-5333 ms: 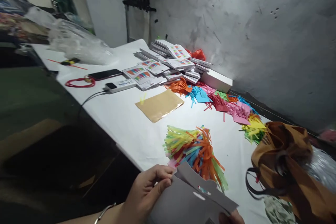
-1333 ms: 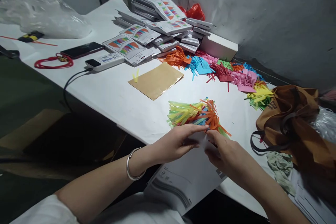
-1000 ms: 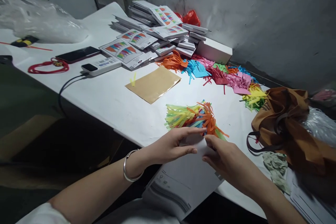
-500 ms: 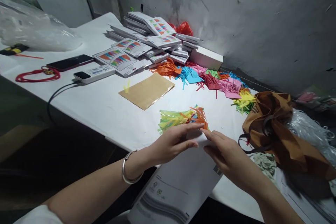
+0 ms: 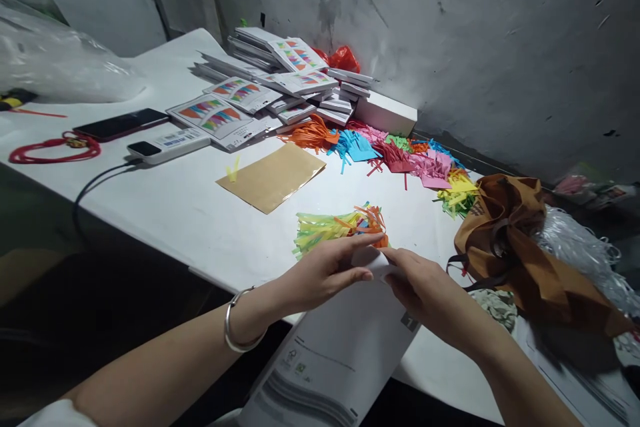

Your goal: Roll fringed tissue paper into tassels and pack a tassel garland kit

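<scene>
A white printed paper packet [image 5: 345,333], with grey wavy stripes and a dark square marked 1, slants from the table edge down toward my body. My left hand [image 5: 335,270] pinches its upper end between thumb and fingers. On the other side of that same end, my right hand [image 5: 425,287] grips the corner with bent fingers. The packet's top edge curls up between both hands. Just beyond my fingertips lies a bundle of fringed paper strips [image 5: 320,230], yellow-green at the left and orange at the right, partly hidden by my left hand.
A brown envelope [image 5: 273,177] lies mid-table. Behind it are several printed flat packs [image 5: 215,117] and a row of coloured fringed paper [image 5: 355,145]. A phone [image 5: 120,123] and a cabled white device [image 5: 167,145] lie left; a brown bag [image 5: 520,247] sits right.
The whole view has shifted slightly, so things appear a little further left. Both hands keep their hold on the packet, whose curled top shows slightly more.
</scene>
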`<action>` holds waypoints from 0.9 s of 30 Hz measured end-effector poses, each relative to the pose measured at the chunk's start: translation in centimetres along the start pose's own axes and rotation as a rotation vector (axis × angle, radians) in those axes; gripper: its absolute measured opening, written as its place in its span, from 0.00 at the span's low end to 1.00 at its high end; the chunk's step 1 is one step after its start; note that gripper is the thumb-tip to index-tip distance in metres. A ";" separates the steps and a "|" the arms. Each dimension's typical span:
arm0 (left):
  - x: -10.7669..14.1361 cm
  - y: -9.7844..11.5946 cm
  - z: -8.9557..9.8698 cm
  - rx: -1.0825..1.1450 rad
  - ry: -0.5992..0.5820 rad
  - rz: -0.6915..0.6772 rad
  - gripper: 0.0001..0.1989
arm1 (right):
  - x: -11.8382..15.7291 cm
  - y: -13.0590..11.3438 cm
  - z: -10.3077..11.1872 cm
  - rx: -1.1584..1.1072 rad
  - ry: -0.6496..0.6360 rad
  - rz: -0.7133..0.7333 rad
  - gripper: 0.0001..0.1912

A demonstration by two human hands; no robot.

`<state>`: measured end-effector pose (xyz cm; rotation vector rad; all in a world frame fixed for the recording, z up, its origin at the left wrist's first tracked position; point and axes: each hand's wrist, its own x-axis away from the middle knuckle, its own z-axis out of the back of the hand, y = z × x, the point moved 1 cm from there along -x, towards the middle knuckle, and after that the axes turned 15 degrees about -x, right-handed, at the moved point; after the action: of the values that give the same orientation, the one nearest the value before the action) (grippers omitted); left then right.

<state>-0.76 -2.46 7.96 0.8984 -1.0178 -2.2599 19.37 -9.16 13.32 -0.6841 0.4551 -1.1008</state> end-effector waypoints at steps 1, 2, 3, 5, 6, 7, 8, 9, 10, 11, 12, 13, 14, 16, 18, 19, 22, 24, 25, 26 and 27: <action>0.0 0.0 0.0 -0.008 -0.002 0.006 0.25 | 0.0 0.1 0.0 0.009 0.003 -0.007 0.19; 0.0 0.0 0.0 -0.012 -0.004 0.009 0.25 | 0.0 0.2 0.0 0.017 0.006 -0.016 0.19; 0.0 0.0 -0.1 -0.009 -0.006 0.009 0.25 | -0.1 0.3 0.0 0.024 0.009 -0.029 0.18; -0.1 0.0 -0.1 0.014 -0.010 -0.001 0.26 | -0.2 0.3 0.0 0.027 0.013 -0.059 0.15; -0.1 0.1 -0.1 0.025 -0.009 -0.011 0.26 | -0.2 0.3 0.0 0.024 0.015 -0.069 0.14; -0.1 0.1 -0.1 0.032 -0.007 -0.021 0.26 | -0.3 0.3 0.0 0.017 0.020 -0.079 0.12; -0.1 0.2 -0.1 0.032 -0.005 -0.032 0.26 | -0.4 0.3 -0.1 0.005 0.025 -0.091 0.11; -0.1 0.3 -0.1 0.027 -0.002 -0.045 0.26 | -0.5 0.2 -0.1 -0.014 0.028 -0.104 0.10; -0.1 0.4 -0.2 0.016 0.000 -0.058 0.27 | -0.5 0.2 -0.1 -0.042 0.028 -0.111 0.10; 0.0 0.5 -0.3 0.005 0.003 -0.069 0.27 | -0.6 0.2 -0.1 -0.081 0.022 -0.113 0.10; 0.0 0.5 -0.4 -0.003 0.007 -0.075 0.28 | -0.7 0.2 -0.1 -0.127 0.008 -0.115 0.10; 0.1 0.5 -0.6 -0.007 0.008 -0.070 0.27 | -0.8 0.3 -0.1 -0.182 -0.015 -0.121 0.10; 0.1 0.5 -0.7 -0.008 0.009 -0.057 0.27 | -0.8 0.5 0.0 -0.247 -0.044 -0.133 0.09; 0.4 0.4 -1.1 -0.005 0.010 -0.028 0.25 | -0.7 0.9 0.2 -0.386 -0.117 -0.167 0.07; 0.6 0.3 -1.2 -0.006 0.020 -0.018 0.25 | -0.5 1.3 0.3 -0.468 -0.174 -0.206 0.07; 0.8 0.4 -1.3 -0.011 0.029 -0.017 0.25 | -0.4 1.4 0.3 -0.468 -0.180 -0.223 0.08; 1.2 0.6 -1.1 -0.027 0.031 0.014 0.28 | -0.1 1.2 -0.2 -0.338 -0.109 -0.261 0.15; 1.3 0.8 -1.0 0.008 0.021 0.055 0.31 | 0.2 0.8 -0.7 -0.274 -0.054 -0.258 0.16; 1.4 0.9 -0.9 0.041 0.024 0.078 0.31 | 0.4 0.7 -1.0 -0.278 -0.053 -0.265 0.16; 1.5 0.9 -0.7 0.082 0.032 0.105 0.30 | 0.6 0.6 -1.2 -0.298 -0.065 -0.282 0.17; 1.6 0.9 -0.6 0.135 0.041 0.139 0.29 | 0.9 0.6 -1.4 -0.329 -0.082 -0.302 0.17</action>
<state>-1.21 -4.32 7.83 0.8959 -1.1878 -2.0708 19.23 -10.16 11.92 -1.1107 0.4777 -1.2889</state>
